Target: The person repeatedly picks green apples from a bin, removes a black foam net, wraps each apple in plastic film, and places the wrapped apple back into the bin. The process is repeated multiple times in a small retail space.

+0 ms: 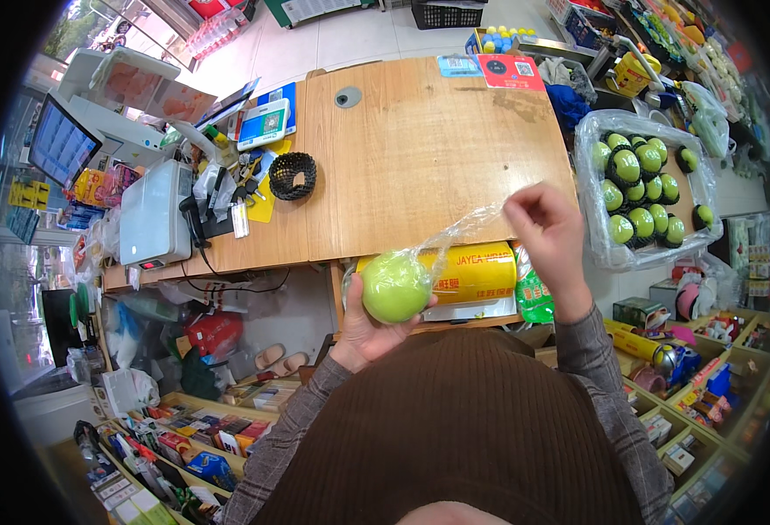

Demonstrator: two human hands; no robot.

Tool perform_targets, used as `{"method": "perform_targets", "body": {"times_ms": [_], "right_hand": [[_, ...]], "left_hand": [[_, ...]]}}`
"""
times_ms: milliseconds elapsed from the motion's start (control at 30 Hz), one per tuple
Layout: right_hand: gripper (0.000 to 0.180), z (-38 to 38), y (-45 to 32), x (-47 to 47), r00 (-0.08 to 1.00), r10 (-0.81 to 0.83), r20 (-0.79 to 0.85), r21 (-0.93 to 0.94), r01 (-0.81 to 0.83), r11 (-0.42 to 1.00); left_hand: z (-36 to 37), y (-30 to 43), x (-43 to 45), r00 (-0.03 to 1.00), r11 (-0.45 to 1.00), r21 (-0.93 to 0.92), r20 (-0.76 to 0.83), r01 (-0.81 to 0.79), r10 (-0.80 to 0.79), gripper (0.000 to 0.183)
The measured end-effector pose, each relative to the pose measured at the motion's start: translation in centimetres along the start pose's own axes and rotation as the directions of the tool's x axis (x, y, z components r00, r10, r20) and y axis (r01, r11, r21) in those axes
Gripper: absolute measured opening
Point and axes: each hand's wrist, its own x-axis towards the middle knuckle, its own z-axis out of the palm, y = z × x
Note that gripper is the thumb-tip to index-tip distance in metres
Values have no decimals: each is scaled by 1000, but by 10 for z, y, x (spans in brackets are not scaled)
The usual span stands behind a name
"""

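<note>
My left hand (pixel 373 335) holds a green apple-like fruit (pixel 396 287) from below, over the front edge of the wooden desk. Clear plastic film (pixel 458 227) covers part of the fruit and stretches up to the right. Its far end is pinched between the thumb and fingers of my right hand (pixel 546 226). Behind the fruit, a large yellow roll of plastic wrap (pixel 480 270) lies in an open drawer below the desktop; the fruit and film hide its left part. A green and white plastic packet (pixel 533 289) sits right of the roll.
On the wooden desk (pixel 424 144) stand a black foam net (pixel 292 176), a payment device (pixel 264 125) and a handheld scanner (pixel 194 223). A plastic-lined box (pixel 651 259) of green fruits in black nets is at the right. Shelves of small packages (pixel 214 426) flank me.
</note>
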Motion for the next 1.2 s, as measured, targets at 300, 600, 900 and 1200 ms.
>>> {"method": "perform_targets", "body": {"times_ms": [300, 600, 900, 1200], "right_hand": [[21, 40, 14, -14, 779, 152, 609, 74, -246, 966], [10, 31, 32, -26, 688, 230, 688, 577, -711, 401], [11, 33, 19, -17, 628, 349, 696, 194, -632, 750], [16, 40, 12, -23, 756, 426, 497, 652, -649, 392]], "left_hand": [[1, -5, -1, 992, 972, 215, -63, -94, 110, 93], [1, -9, -1, 984, 963, 206, 27, -176, 174, 92], [-3, -11, 2, 976, 925, 315, 23, -214, 218, 92], [1, -14, 10, 965, 907, 344, -3, -244, 261, 92]]}}
